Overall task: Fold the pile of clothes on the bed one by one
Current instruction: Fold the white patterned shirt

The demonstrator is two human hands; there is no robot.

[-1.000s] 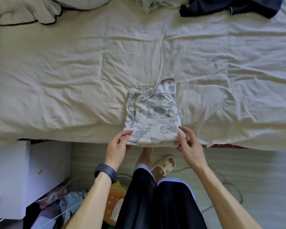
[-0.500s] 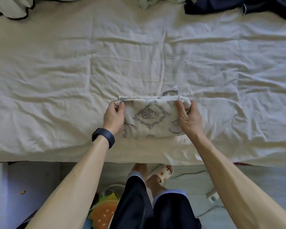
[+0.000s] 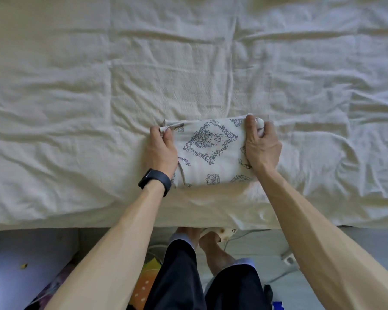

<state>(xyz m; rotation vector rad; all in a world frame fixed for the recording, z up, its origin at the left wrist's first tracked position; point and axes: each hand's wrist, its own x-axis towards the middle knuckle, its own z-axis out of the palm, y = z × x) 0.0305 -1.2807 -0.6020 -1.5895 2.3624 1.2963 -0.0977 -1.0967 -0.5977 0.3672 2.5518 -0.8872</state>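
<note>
The small white cloth with blue drawings (image 3: 211, 151) now lies folded over on the cream bed (image 3: 76, 108), near its edge. The left hand (image 3: 160, 148) and right hand (image 3: 261, 146) still pinch its far corners.

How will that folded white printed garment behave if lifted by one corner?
Probably floppy: the folded white printed garment is thin cloth, bunching where the left hand and right hand pinch its far corners. Its loose layers would likely sag open.
</note>
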